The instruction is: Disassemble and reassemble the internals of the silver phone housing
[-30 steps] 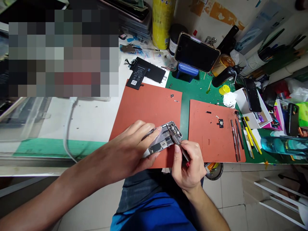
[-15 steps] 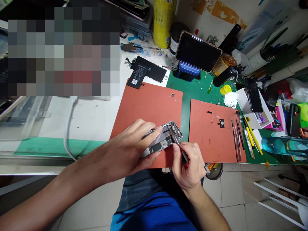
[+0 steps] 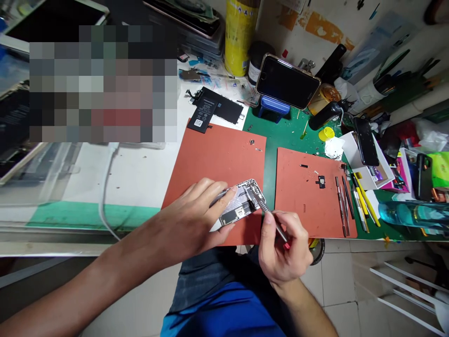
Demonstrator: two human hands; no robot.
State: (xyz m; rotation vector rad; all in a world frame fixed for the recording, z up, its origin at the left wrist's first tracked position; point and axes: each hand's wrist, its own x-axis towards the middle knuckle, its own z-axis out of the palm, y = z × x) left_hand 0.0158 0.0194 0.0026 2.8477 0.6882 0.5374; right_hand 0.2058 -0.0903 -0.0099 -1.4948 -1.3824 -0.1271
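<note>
An opened phone (image 3: 232, 215), its circuit board and inner parts exposed, tilts over the left orange mat (image 3: 224, 154). My left hand (image 3: 196, 213) clasps it, fingers across the far edge and thumb at the near edge. Between the thumb and fingers of my right hand (image 3: 286, 245) is a slim screwdriver (image 3: 279, 230) with a knurled metal section and a red end. Its front end reaches over the phone's right corner; the exact tip is too small to make out. Tiny parts (image 3: 251, 142) lie near that mat's upper right corner.
Black phone batteries (image 3: 203, 114) lie at the mat's top left. On the right orange mat (image 3: 291, 187) are small parts and metal hand tools (image 3: 342, 206). A phone (image 3: 288, 82) leans on a blue stand (image 3: 271, 108). A blue bottle (image 3: 403, 214) lies at far right.
My right hand has shifted right and slightly down with the screwdriver, exposing its red end more. The phone stays in my left hand, nearly in place. The view has shifted slightly.
</note>
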